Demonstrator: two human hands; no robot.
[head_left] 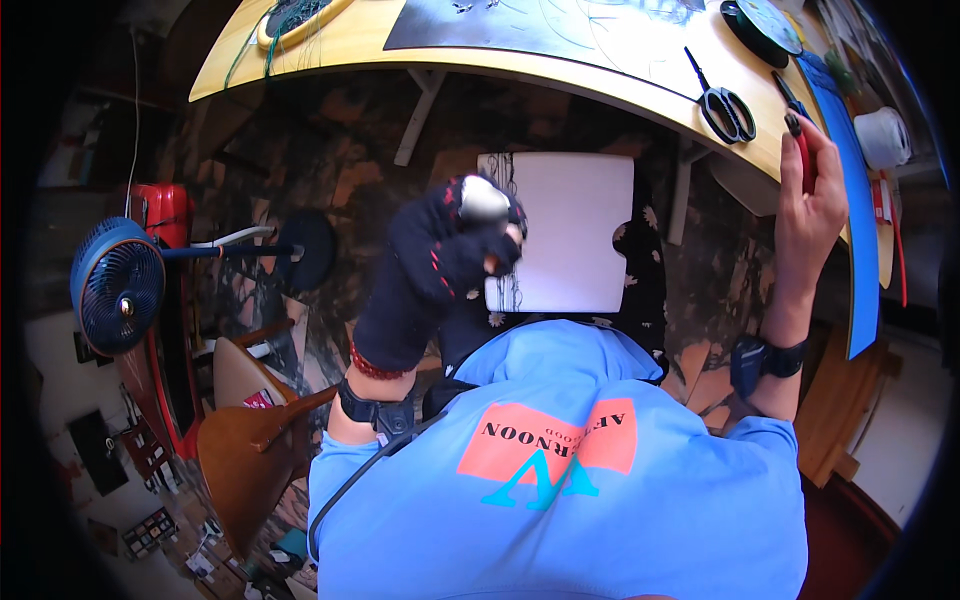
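My left hand [490,245] is closed above the left part of a white board [575,235] that lies across my lap. A dark knitted sleeve with red stitching covers its back and forearm, leaving the fingertips bare. Against it is a blurred white rounded thing [483,198]; I cannot make out what it is or what the fingers hold. Dark thin loops [505,180] run down the board's left side. At the table's right end, my right hand [815,195] is closed around a red-handled tool [805,165] with a dark far end.
Black-handled scissors [727,113] lie on the yellow table [640,95] beside a dark sheet [540,28]. A spool [762,28] stands at the far right, near a long blue strip [862,250]. To the left are a fan [118,285] and a brown chair [245,460].
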